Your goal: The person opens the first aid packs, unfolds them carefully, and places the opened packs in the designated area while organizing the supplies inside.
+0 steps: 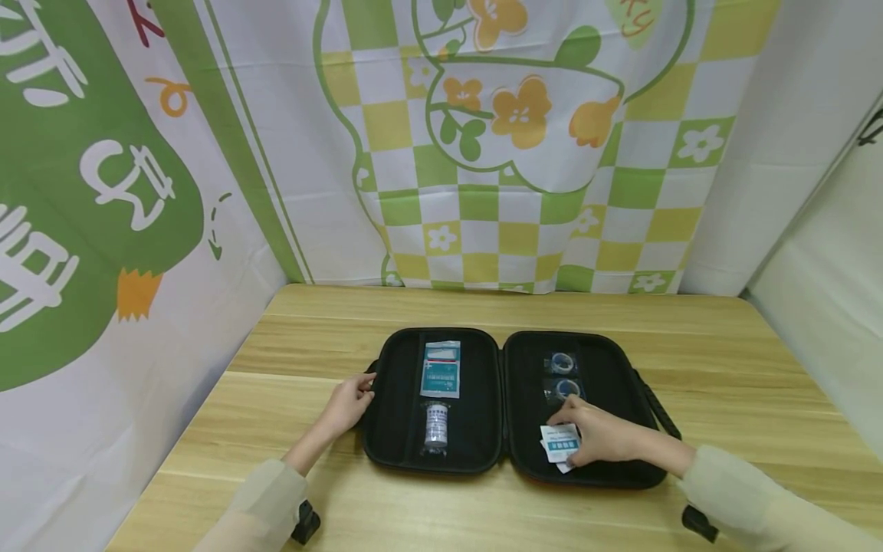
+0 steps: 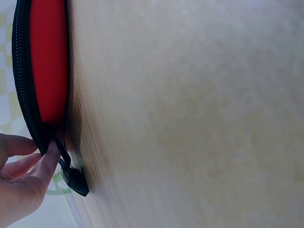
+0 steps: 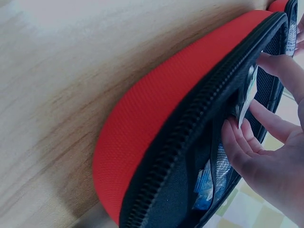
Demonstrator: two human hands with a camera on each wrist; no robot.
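Observation:
A zippered case lies opened flat, with a black inside [image 1: 476, 452] and a red outer shell [image 2: 49, 61]. My left hand [image 1: 349, 402] grips its left rim, fingers at the zipper edge close to a black zipper pull [image 2: 74, 180]. Over the right half, my right hand [image 1: 607, 435] holds small white-and-blue packets [image 1: 559, 443] between thumb and fingers. Above that hand, two rolls of tape [image 1: 562, 363] in clear wrappers sit in the right half. A teal-and-white packet [image 1: 441, 376] and a wrapped white roll [image 1: 436, 426] are in the left half.
The case rests on a wooden table [image 1: 483, 517]. A black carrying handle [image 1: 658, 410] sticks out at its right side. Behind the table hangs a printed curtain [image 1: 476, 230], and another green-and-white one [image 1: 159, 199] runs along the left.

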